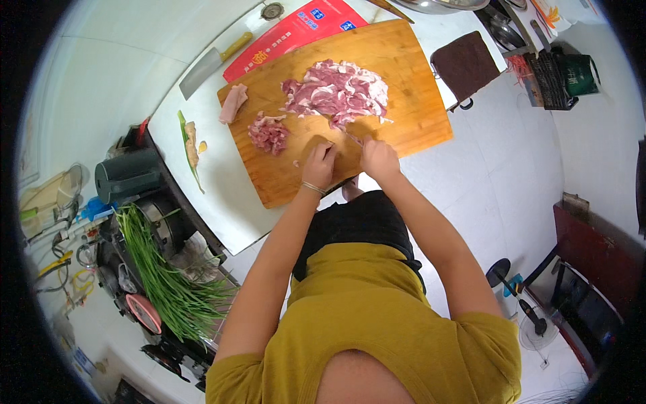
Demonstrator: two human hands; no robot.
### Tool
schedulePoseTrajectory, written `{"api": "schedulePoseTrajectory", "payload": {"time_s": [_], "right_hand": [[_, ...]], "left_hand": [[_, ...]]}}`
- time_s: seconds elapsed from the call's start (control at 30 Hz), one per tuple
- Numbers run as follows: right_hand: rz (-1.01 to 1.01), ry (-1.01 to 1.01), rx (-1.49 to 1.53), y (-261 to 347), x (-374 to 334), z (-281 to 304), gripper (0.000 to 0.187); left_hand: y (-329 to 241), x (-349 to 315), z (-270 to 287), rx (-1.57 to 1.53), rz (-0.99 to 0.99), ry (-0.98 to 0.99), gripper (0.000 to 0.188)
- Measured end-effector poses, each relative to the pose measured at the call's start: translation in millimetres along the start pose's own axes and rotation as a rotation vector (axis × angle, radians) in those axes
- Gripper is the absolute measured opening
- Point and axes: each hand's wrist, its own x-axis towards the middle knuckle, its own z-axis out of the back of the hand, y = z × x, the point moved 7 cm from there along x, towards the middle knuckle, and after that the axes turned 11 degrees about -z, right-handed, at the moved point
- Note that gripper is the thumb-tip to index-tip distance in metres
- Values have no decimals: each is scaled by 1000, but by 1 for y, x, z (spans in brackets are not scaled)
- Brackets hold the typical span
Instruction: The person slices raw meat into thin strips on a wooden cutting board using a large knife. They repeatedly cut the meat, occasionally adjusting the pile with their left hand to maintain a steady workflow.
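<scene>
On a wooden cutting board [417,101] lies a spread of sliced raw meat [336,91], pink with white fat. My right hand [379,160] grips a knife [352,138] near the board's front edge, its blade pointing up and left to a strip at the meat's lower edge. Curled over the board just left of the knife, my left hand [319,165] has its fingers closed; whether anything is in them is hidden. A small heap of cut meat [268,133] sits beyond it to the left. A pale pink piece of meat [233,103] rests on the board's left edge.
A cleaver [202,74] and a red printed sheet [289,34] lie behind the board. Ginger [192,145] with a green onion is on the white table, left. Long green chives [165,276] hang lower left. A dark brown cloth [466,64] covers the table's right corner.
</scene>
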Motion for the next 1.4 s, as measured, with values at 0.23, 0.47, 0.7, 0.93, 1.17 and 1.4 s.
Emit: {"api": "schedulePoseTrajectory", "payload": {"time_s": [0.23,0.47,0.7,0.93,1.17,1.4], "right_hand": [[2,129,-31,3,-22,-3,13],[22,140,0,-4,-32,-29,13],[59,234,-33,20,-14,-45,14],[-109,338,-62,-12,-34,-31,14],[50,146,-19,30,-3,-40,13],[4,183,23,10,-28,-23,14]], "left_hand": [[-1,-7,-1,-1,-13,40,20],[-5,-5,8,4,-88,8,21],[9,-8,-7,25,-155,56,24],[7,-7,-9,38,-112,134,21],[1,-11,1,-14,-146,122,26],[3,-21,-2,8,-77,53,23]]}}
